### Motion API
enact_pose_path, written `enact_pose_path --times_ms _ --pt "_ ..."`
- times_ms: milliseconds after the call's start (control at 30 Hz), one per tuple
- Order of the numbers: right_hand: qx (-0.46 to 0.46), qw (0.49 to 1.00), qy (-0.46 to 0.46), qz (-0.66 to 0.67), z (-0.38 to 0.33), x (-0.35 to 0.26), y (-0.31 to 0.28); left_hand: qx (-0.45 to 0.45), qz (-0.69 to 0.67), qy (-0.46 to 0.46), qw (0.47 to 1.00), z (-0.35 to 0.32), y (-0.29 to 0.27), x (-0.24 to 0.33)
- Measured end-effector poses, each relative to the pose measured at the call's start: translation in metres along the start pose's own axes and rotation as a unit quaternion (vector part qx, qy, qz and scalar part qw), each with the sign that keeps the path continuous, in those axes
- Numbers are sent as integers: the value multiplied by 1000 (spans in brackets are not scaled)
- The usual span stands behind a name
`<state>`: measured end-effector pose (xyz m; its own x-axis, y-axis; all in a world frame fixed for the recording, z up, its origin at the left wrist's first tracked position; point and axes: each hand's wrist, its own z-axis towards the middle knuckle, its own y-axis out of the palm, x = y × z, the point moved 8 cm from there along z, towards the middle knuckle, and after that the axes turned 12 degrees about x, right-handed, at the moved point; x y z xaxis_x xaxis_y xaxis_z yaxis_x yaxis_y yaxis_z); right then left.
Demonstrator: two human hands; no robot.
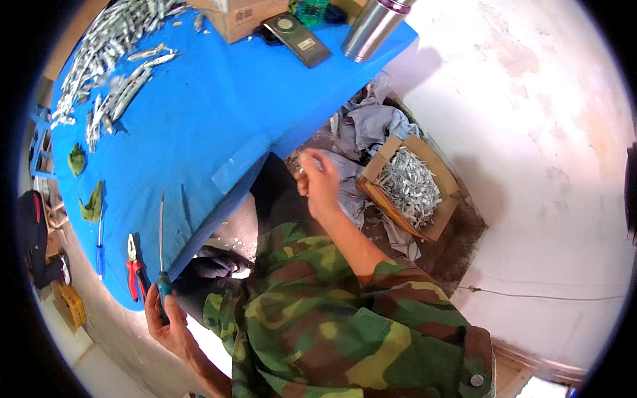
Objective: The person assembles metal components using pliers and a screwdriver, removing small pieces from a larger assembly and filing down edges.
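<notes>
Near the table's front edge, my left hand (170,320) is closed around the teal handle of a long screwdriver (164,284). Its thin shaft points away from me over the blue cloth (219,99). Just left of it lie red-handled pliers (135,270), and beyond them a blue-handled screwdriver (100,255). My right hand (320,182) is raised off the table's right edge, fingers curled in and slightly blurred. What those fingers hold, if anything, is too small to make out. Close by on its right stands an open cardboard box (379,209) filled with small silvery metal pieces (409,188).
A heap of long silvery metal parts (113,46) covers the table's far left. Two green scraps (91,203) lie nearer. At the back are a cardboard carton (242,18), a dark flat device (297,41) and a steel flask (371,30). Grey sacking (381,126) is bunched beside the white wall (524,99).
</notes>
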<state>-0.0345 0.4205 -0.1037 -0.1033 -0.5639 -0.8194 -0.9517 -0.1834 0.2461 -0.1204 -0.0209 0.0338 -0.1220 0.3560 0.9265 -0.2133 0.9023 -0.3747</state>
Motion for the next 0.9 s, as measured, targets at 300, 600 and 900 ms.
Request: enact_pose_path --times_ms 300,600,900 --pt "198 970 137 -38 80 101 -178 -11 9 40 999 5 19 14" --pt "217 968 92 -87 91 104 -181 3 45 115 992 38 17 10" --pt "51 985 -140 -86 36 6 -66 64 146 163 974 99 0 38"
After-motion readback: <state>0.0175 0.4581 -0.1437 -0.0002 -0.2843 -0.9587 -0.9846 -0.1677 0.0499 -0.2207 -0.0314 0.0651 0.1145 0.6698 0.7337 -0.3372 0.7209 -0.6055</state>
